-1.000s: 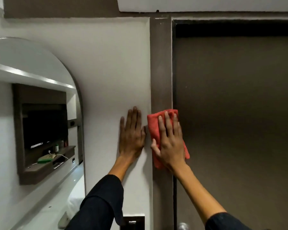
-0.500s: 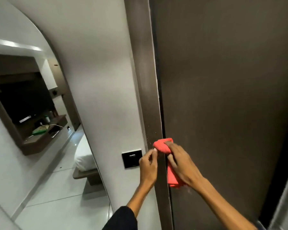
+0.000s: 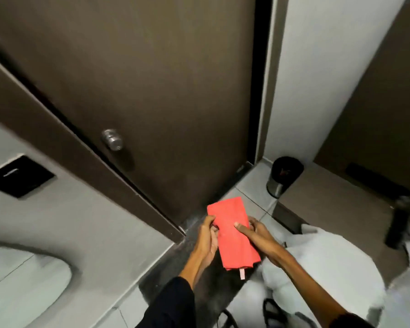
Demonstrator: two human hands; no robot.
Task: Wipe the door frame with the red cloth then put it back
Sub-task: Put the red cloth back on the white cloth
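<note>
Both hands have the folded red cloth [image 3: 232, 235] at lower centre of the frame. Left hand [image 3: 206, 240] pinches its left edge, right hand [image 3: 258, 237] clamps the right edge, thumb on top.

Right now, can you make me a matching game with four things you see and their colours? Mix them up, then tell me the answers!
Things:
1. cloth held in both hands
2. door knob
3. door
4. wall plate beside the door frame

Colours:
A. dark brown
B. black
C. red
D. shiny silver

Right pairs: 1-C, 2-D, 3-A, 4-B.
</note>
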